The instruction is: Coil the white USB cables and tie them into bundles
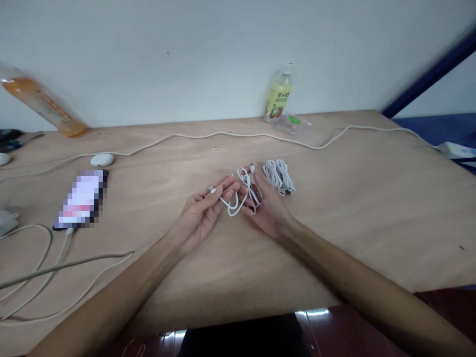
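White cable in 2 hands

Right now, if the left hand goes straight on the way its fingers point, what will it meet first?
Most likely the cable loops at the right hand, just beyond the left hand; exact depth is unclear.

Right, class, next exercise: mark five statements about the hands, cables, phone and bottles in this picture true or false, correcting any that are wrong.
1. The left hand holds a USB plug. True.
2. The right hand is empty. False: it holds part of a looped white cable.
3. The bundled cables lie left of the left hand. False: they lie beside the right hand.
4. A white plug meets the near end of the phone. True.
5. The orange bottle is right of the yellow-labelled bottle. False: it is left of it.
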The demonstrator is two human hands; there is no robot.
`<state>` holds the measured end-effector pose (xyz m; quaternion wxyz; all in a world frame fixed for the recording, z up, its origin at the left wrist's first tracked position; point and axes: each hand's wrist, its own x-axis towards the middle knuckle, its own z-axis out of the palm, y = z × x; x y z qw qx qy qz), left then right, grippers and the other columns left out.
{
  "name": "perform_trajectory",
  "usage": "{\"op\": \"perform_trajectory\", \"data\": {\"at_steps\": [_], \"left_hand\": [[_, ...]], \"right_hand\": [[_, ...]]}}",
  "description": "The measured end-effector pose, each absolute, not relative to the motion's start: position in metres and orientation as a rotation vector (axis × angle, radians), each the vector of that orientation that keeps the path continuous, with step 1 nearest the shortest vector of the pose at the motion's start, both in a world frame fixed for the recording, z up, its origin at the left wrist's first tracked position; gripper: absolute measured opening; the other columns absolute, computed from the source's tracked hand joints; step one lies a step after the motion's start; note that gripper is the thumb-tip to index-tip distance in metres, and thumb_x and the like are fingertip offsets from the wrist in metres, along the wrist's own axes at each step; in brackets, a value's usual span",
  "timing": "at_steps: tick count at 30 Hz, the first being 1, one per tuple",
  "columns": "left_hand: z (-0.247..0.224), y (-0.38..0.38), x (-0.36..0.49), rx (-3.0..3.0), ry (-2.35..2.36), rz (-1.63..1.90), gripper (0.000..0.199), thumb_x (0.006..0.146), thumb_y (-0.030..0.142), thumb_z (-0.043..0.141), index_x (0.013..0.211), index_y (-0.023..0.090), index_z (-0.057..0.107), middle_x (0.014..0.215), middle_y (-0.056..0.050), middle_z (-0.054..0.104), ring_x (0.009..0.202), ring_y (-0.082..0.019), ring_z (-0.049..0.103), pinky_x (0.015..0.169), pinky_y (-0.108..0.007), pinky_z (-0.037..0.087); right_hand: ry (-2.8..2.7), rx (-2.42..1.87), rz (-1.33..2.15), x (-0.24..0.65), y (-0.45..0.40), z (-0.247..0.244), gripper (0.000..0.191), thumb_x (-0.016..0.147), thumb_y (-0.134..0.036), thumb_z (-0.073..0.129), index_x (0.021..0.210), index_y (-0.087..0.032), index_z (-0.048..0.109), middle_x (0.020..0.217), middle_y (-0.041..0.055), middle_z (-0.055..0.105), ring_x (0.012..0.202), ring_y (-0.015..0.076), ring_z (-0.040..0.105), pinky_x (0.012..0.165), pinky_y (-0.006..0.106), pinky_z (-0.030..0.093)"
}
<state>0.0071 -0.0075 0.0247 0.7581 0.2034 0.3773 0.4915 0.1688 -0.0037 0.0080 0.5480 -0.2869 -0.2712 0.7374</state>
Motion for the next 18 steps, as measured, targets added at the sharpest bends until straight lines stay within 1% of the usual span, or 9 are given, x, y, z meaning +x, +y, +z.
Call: {"op": "perform_trajectory", "data": {"at_steps": [2,5,7,9,11,13,14,16,18], "left_hand": [[0.025,-0.006,0.008,0.384,0.832,1.067,0.024,0.109,0.006,0.059,0.117,0.01,0.081,0.119,-0.011,0.086,0.106,-0.016,0.084,0.091,-0.018,0.066],[0.019,-0.003,0.007,0.327,0.808,1.075,0.034,0.115,0.013,0.051,0.098,0.01,0.081,0.094,-0.008,0.086,0.085,-0.012,0.083,0.078,-0.016,0.065],[0.013,-0.001,0.005,0.325,0.772,1.091,0.037,0.116,0.017,0.051,0.092,0.011,0.079,0.069,-0.003,0.076,0.071,-0.011,0.077,0.073,-0.016,0.063],[0.008,0.0,0.004,0.355,0.73,1.098,0.035,0.116,0.024,0.056,0.093,0.012,0.079,0.056,0.002,0.065,0.067,-0.011,0.073,0.073,-0.018,0.061],[0.006,-0.001,0.003,0.423,0.672,1.072,0.031,0.114,0.033,0.061,0.098,0.014,0.079,0.055,0.004,0.062,0.068,-0.014,0.073,0.075,-0.022,0.061],[0.008,-0.003,0.001,0.519,0.61,1.003,0.031,0.11,0.044,0.067,0.098,0.018,0.078,0.063,0.002,0.067,0.07,-0.017,0.074,0.074,-0.027,0.061],[0.009,-0.005,0.001,0.572,0.59,0.962,0.033,0.107,0.049,0.07,0.096,0.019,0.077,0.068,0.001,0.07,0.069,-0.018,0.074,0.069,-0.027,0.059],[0.012,-0.009,0.0,0.658,0.6,0.896,0.04,0.101,0.058,0.076,0.089,0.02,0.072,0.076,-0.001,0.072,0.065,-0.016,0.071,0.056,-0.023,0.051],[0.014,-0.013,0.0,0.694,0.664,0.884,0.048,0.093,0.064,0.082,0.084,0.019,0.066,0.076,0.001,0.068,0.055,-0.01,0.06,0.044,-0.016,0.036]], "right_hand": [[-0.651,-0.669,1.75,0.169,-0.004,0.009,0.032,0.096,-0.047,0.083,0.103,-0.027,0.059,0.068,-0.0101,0.052,0.05,0.0085,0.037,0.043,0.017,0.032],[-0.682,-0.662,1.764,0.17,-0.004,0.009,0.03,0.099,-0.048,0.08,0.102,-0.028,0.058,0.069,-0.0094,0.053,0.05,0.0089,0.037,0.043,0.017,0.033],[-0.714,-0.654,1.764,0.17,-0.004,0.009,0.03,0.1,-0.05,0.078,0.103,-0.028,0.058,0.07,-0.009,0.053,0.05,0.0093,0.037,0.043,0.018,0.033],[-0.76,-0.633,1.762,0.17,-0.004,0.008,0.034,0.098,-0.054,0.08,0.104,-0.028,0.059,0.07,-0.0089,0.053,0.05,0.0095,0.036,0.043,0.018,0.033],[-0.803,-0.616,1.768,0.17,-0.005,0.008,0.039,0.094,-0.059,0.083,0.103,-0.028,0.06,0.069,-0.009,0.053,0.05,0.0092,0.036,0.042,0.018,0.033],[-0.825,-0.618,1.777,0.169,-0.007,0.009,0.042,0.092,-0.061,0.084,0.103,-0.028,0.06,0.07,-0.009,0.053,0.05,0.0089,0.035,0.042,0.018,0.032],[-0.83,-0.623,1.779,0.168,-0.007,0.009,0.042,0.092,-0.061,0.084,0.103,-0.028,0.06,0.07,-0.009,0.052,0.051,0.009,0.035,0.042,0.018,0.032],[-0.841,-0.624,1.78,0.169,-0.007,0.009,0.042,0.092,-0.06,0.084,0.104,-0.028,0.06,0.07,-0.0089,0.052,0.051,0.0093,0.035,0.041,0.018,0.031],[-0.855,-0.614,1.774,0.17,-0.006,0.009,0.043,0.091,-0.06,0.085,0.105,-0.029,0.059,0.069,-0.0091,0.052,0.05,0.0092,0.034,0.041,0.018,0.03]]}}
